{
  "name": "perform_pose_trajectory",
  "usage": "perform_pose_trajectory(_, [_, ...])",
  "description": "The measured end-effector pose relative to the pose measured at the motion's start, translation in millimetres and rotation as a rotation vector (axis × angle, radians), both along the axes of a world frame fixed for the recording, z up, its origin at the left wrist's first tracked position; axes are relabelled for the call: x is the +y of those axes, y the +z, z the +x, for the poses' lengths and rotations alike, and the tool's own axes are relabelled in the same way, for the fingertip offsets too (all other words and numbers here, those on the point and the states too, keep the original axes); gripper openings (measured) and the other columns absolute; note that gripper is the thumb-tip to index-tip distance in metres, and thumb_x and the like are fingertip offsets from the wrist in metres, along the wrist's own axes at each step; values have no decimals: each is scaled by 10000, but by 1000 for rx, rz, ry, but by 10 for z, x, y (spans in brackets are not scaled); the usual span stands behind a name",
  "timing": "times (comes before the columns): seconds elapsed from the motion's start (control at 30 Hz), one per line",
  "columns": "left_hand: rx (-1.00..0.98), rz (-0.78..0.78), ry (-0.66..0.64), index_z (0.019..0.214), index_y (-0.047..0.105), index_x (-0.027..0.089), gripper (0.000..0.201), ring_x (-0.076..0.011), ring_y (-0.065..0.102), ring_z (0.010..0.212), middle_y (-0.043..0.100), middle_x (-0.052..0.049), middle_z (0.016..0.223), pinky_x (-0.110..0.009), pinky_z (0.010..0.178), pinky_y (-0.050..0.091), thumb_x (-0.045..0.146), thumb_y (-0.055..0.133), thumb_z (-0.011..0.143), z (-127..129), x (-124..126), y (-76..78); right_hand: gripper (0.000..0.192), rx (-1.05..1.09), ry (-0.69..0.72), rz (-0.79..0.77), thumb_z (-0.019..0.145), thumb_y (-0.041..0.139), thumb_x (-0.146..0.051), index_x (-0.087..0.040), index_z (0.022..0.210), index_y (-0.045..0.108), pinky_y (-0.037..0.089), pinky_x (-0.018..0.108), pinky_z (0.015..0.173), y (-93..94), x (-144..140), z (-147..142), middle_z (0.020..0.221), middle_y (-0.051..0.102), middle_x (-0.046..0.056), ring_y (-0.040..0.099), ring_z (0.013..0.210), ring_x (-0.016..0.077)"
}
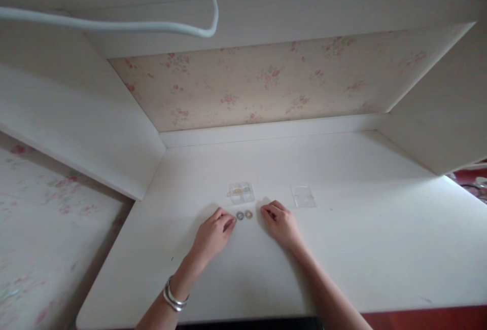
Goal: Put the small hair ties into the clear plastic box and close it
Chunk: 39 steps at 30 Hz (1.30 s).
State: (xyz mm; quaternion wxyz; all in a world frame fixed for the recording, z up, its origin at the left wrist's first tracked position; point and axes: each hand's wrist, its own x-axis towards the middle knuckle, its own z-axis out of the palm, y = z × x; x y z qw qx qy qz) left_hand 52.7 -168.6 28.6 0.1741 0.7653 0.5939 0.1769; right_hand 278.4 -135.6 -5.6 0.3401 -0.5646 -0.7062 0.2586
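Two small rings lie side by side on the white desk [342,228]: a grey ring [240,215] and a brownish ring [248,214]. My left hand [213,232] rests on the desk just left of them, fingers curled, fingertips close to the grey ring. My right hand [279,223] rests just right of them, fingers bent toward the brownish ring. Neither hand holds anything that I can see. Behind the rings stands a small clear plastic box [241,192] with a few small coloured pieces inside. Its flat clear lid [303,196] lies apart to the right.
The desk sits in a white alcove with side panels [79,132] and a floral back wall [266,86]. A white cable [114,26] hangs across the top left. A silver bracelet [173,297] is on my left wrist.
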Motion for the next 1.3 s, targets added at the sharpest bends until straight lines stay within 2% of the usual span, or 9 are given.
perform_pose_trajectory(0.2, [10, 22, 13, 868, 627, 237, 182, -134, 603, 794, 609, -16, 899, -228, 729, 459, 242, 447, 891, 39, -56, -77, 288, -18, 7, 21, 884, 417, -338, -231, 837, 681, 433, 212, 644, -2, 2, 0, 840, 626, 30, 581, 707, 120])
perform_pose_trajectory(0.37, [-58, 33, 18, 882, 640, 235, 203, -126, 590, 751, 606, -18, 883, -220, 685, 453, 288, 444, 899, 13, 21, 30, 286, -36, 6, 23, 882, 422, -336, -227, 842, 684, 434, 217, 657, -17, 3, 2, 848, 630, 32, 579, 713, 121])
perform_pose_trajectory(0.53, [-53, 94, 52, 931, 643, 227, 219, -121, 587, 780, 603, -20, 912, -217, 708, 450, 311, 444, 899, 0, 290, 139, 292, -31, 3, 6, 881, 423, -357, -228, 850, 683, 422, 208, 615, -41, -6, -4, 855, 627, 29, 573, 689, 117])
perform_pose_trajectory(0.73, [85, 140, 81, 928, 648, 228, 217, -119, 591, 789, 597, -16, 924, -216, 738, 439, 311, 452, 893, 65, 677, 126, 296, -26, -3, 1, 882, 418, -348, -226, 838, 684, 414, 208, 611, -38, -1, 1, 844, 623, 25, 559, 656, 107])
perform_pose_trajectory(0.87, [184, 126, 91, 905, 656, 244, 232, -120, 589, 748, 593, -11, 913, -224, 690, 434, 323, 439, 898, 111, 795, 124, 287, -21, -8, 1, 882, 426, -342, -224, 844, 685, 415, 208, 619, -31, 1, 8, 844, 624, 26, 565, 664, 109])
perform_pose_trajectory(1.03, [112, 128, 97, 939, 641, 236, 231, -121, 589, 810, 594, -20, 938, -218, 742, 436, 304, 422, 908, 105, 663, 151, 292, -13, -8, -6, 884, 428, -349, -222, 841, 687, 415, 209, 612, -17, 3, 7, 840, 624, 30, 567, 664, 110])
perform_pose_trajectory(1.3, [-18, -31, -1, 894, 637, 248, 177, -117, 589, 770, 598, -1, 919, -216, 708, 448, 314, 473, 883, 65, 97, 39, 289, -19, 1, -12, 885, 426, -360, -229, 842, 681, 420, 211, 616, -10, 4, 8, 840, 622, 24, 565, 660, 107])
